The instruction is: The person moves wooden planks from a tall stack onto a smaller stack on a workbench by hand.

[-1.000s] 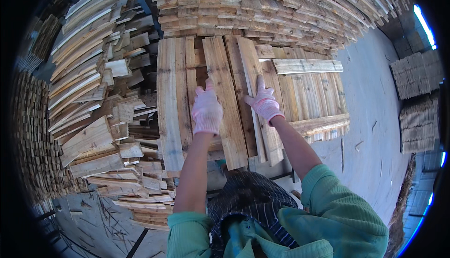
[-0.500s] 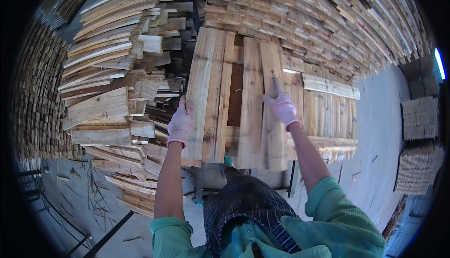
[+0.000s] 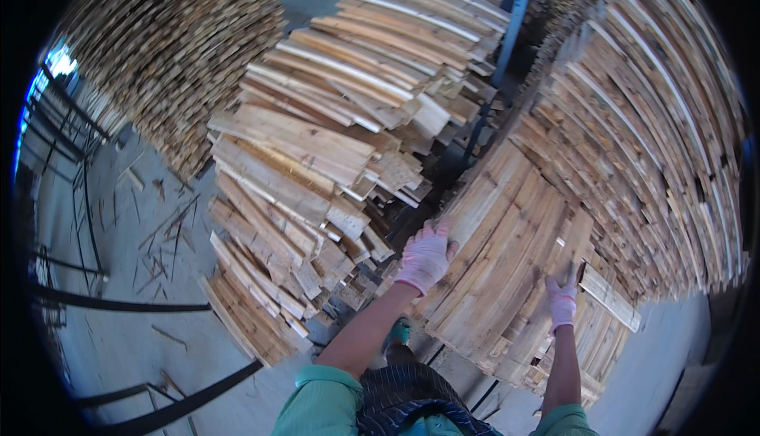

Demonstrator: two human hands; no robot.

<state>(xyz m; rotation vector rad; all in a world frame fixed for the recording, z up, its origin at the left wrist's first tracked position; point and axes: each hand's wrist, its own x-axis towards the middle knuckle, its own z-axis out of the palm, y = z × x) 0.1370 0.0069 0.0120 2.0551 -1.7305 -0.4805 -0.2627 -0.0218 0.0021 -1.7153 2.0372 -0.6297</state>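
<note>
A layer of brown wooden boards (image 3: pixel 495 250) lies side by side in front of me, on top of a stack. My left hand (image 3: pixel 426 260), in a pale pink knit glove, rests at the layer's left edge, fingers stretched forward and thumb apart over the wood. My right hand (image 3: pixel 562 303), gloved alike, lies along the layer's right part with thumb and fingers apart. Beside its fingertips is a short pale board (image 3: pixel 609 297) lying crosswise. The undersides of both hands are hidden.
Left of the layer stands a loose, uneven pile of boards (image 3: pixel 317 159). A tall stack (image 3: pixel 633 151) rises at the right, another (image 3: pixel 174 64) at the far left. A blue post (image 3: pixel 514 20) stands between piles. Black metal bars (image 3: pixel 158 412) and wood scraps (image 3: pixel 170 230) are at lower left.
My view has swung left. The dark gap between the boards has closed, the boards now lying together. My right hand has left the blurred board it was moving and lies farther right on the layer.
</note>
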